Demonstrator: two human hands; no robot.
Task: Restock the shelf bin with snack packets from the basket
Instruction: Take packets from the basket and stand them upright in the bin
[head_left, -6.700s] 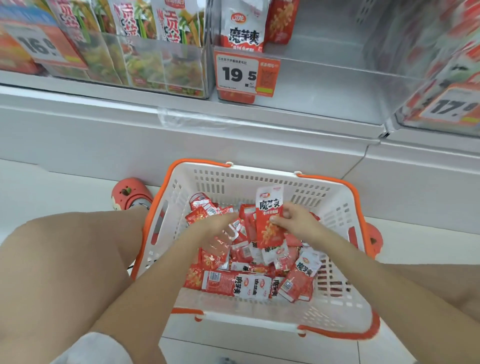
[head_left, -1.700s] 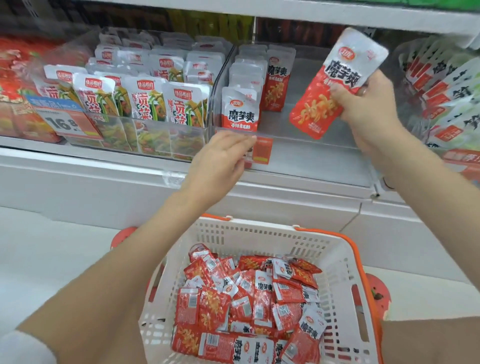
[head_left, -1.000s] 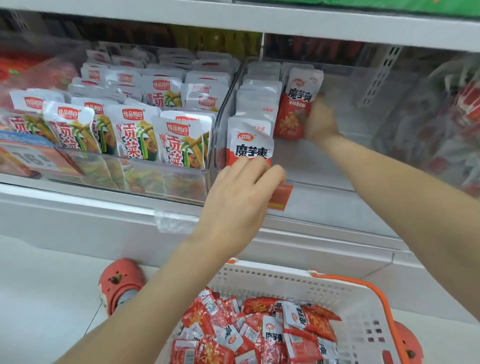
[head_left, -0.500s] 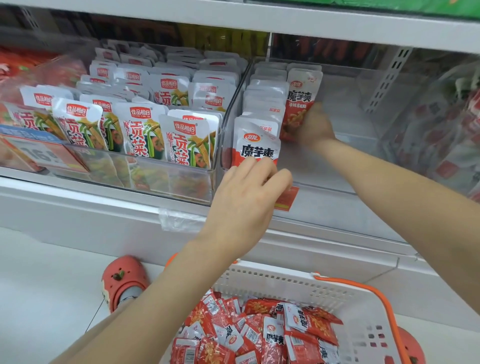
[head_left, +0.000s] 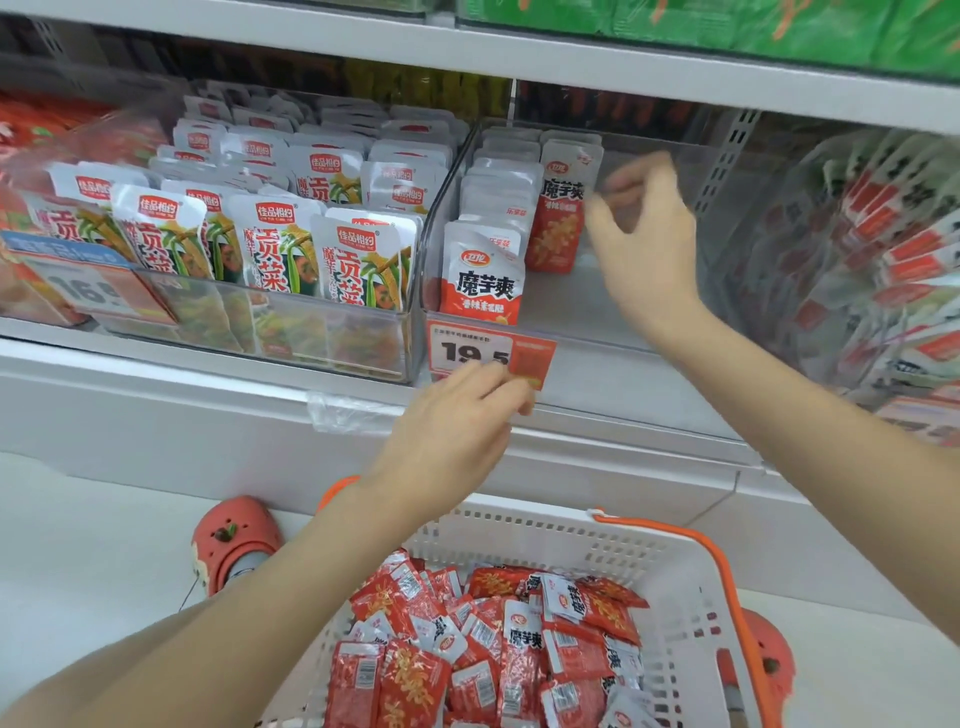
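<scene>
Right hand (head_left: 641, 244) hovering just right of placed packet (head_left: 563, 208) inside shelf bin (head_left: 649, 332), fingers loose, gripping nothing; packet leaning upright against row for facing. Left hand (head_left: 457, 426) resting uncurled below bin front, steadying. Basket (head_left: 675, 587) below bin holding remaining stock

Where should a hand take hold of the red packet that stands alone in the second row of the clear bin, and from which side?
Probably pinch the white top edge of the red packet, coming from the right. It stands upright, leaning on the row of packets at its left, so that side is blocked. To its right the clear bin is bare, and the right hand is already there, open.
</scene>
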